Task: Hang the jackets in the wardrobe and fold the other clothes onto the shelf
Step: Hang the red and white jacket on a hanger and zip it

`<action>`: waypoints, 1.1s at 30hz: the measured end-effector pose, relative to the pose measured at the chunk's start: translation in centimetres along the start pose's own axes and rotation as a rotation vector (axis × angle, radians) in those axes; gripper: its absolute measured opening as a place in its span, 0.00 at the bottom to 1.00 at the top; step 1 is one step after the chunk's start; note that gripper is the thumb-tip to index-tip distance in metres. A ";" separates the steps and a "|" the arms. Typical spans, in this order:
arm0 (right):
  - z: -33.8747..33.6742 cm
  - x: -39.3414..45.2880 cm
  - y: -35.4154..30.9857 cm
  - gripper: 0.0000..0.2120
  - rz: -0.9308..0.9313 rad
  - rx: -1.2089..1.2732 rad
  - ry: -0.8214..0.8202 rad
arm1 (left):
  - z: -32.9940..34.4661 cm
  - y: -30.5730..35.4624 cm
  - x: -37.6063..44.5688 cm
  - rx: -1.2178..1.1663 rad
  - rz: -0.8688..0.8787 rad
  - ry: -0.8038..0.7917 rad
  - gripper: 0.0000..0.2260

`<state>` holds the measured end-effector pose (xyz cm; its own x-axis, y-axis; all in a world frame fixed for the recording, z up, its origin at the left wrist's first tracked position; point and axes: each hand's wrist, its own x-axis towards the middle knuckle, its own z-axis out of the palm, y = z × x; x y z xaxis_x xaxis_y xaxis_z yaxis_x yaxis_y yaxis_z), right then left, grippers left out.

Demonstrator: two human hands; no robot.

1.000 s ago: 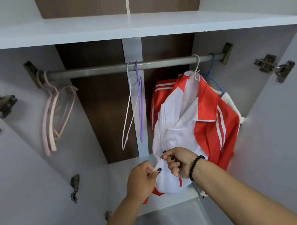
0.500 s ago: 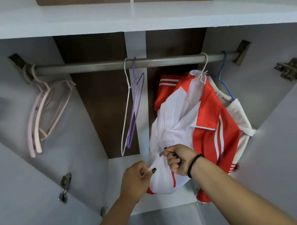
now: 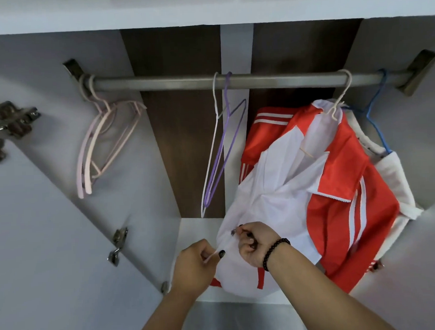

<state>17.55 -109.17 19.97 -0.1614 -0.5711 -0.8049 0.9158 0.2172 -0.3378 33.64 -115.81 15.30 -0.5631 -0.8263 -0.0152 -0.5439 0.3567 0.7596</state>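
A red and white jacket (image 3: 324, 175) hangs open on a cream hanger (image 3: 343, 94) from the grey wardrobe rail (image 3: 173, 82), right of centre. My left hand (image 3: 193, 268) pinches the lower white hem of the jacket's front edge. My right hand (image 3: 254, 243), with a black bead bracelet on the wrist, grips the other front edge at the small metal zipper piece (image 3: 233, 231). Both hands are close together at the jacket's bottom. Behind it a white garment (image 3: 396, 179) hangs on a blue hanger (image 3: 375, 103).
A white and a purple wire hanger (image 3: 218, 149) hang bare mid-rail. Pink hangers (image 3: 98, 145) bunch at the rail's left end. A white shelf (image 3: 204, 8) runs above the rail. The wardrobe floor (image 3: 197, 230) lies below. Open door panels with metal hinges (image 3: 10, 121) flank both sides.
The view has tilted down and shifted right, so the rail sits lower in frame. Both hands keep their hold on the jacket's lower front edges, close together.
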 end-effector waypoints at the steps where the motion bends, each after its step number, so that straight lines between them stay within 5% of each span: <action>1: 0.2 -0.3 0.5 0.15 -0.021 -0.041 -0.005 | -0.1 0.1 -0.1 -0.039 0.011 0.015 0.15; 9: -0.6 -2.5 6.4 0.14 0.013 -0.147 0.004 | 0.1 -0.6 -2.0 -0.151 0.103 -0.020 0.19; 16: -0.9 -4.8 11.9 0.16 -0.004 -0.176 0.009 | -1.0 -2.8 -4.1 -0.075 0.241 -0.121 0.08; 21: -1.1 -6.4 16.5 0.15 -0.007 -0.136 0.045 | -2.8 -5.1 -7.2 -0.115 0.280 -0.225 0.08; 28: -0.9 -9.2 14.4 0.13 -0.183 0.146 0.059 | -4.8 -8.1 -10.6 -0.052 0.189 -0.230 0.13; 33: 0.3 -11.8 11.9 0.11 -0.291 0.021 0.047 | -5.7 -8.9 -11.8 -0.040 0.098 -0.217 0.12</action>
<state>30.41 -100.13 25.59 -0.4347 -0.5694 -0.6977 0.8361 0.0327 -0.5476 48.65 -111.72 12.44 -0.7352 -0.6736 -0.0760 -0.4570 0.4097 0.7895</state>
